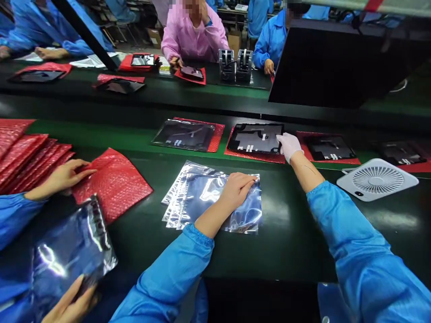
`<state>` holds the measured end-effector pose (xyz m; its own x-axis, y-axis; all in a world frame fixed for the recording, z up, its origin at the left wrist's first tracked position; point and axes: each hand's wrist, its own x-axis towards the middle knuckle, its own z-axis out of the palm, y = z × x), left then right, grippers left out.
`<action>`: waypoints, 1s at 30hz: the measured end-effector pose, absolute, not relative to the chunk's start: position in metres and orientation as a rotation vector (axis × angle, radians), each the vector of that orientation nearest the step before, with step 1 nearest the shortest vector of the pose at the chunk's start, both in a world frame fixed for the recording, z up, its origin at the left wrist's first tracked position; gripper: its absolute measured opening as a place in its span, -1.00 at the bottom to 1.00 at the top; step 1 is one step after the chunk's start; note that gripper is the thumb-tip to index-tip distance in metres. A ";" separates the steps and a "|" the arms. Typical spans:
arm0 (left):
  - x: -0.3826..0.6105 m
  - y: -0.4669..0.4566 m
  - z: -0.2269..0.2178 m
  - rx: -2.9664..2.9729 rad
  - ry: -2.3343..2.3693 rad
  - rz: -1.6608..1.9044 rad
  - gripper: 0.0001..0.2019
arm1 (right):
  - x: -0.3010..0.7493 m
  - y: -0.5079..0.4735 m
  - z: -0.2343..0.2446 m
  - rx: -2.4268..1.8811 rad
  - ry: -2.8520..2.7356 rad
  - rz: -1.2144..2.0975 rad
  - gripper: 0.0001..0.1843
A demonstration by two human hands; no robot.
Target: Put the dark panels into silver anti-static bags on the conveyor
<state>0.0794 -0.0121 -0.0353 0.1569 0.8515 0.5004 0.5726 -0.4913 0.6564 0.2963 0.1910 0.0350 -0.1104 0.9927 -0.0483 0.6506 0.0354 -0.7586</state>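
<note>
Here, the dark, glossy worktop [292, 253] bears red bubble pouches [30, 161] at far left, where a co-worker's hand [67, 177] touches a loose red pouch [116, 184]. Across the line is a person in pink [191, 33]. Midway, the left hand [236, 192] rests on fanned clear sleeves [202, 190]; I cannot tell whether it pinches one. Beyond, a dark panel [252, 140] lies on red wrap [232, 154], the gloved right hand [291, 146] at its right edge, grip unclear. Rightmost, a white fan [377, 178] lies near a green strip [129, 139].
</note>
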 end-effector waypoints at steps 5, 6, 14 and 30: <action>0.075 -0.007 -0.037 1.859 1.535 1.377 -0.68 | 0.373 0.107 0.036 -1.590 -1.637 0.504 -0.73; 0.074 -0.005 -0.038 1.811 1.552 1.380 -0.68 | 0.388 0.086 0.036 -1.606 -1.674 0.398 -0.70; 0.073 -0.001 -0.041 1.838 1.560 1.371 -0.70 | 0.416 -0.034 0.036 -1.724 -1.658 0.487 -0.48; 0.084 -0.019 -0.032 2.293 1.317 1.116 -0.70 | 0.404 -0.065 0.001 -1.638 -1.574 1.050 -0.32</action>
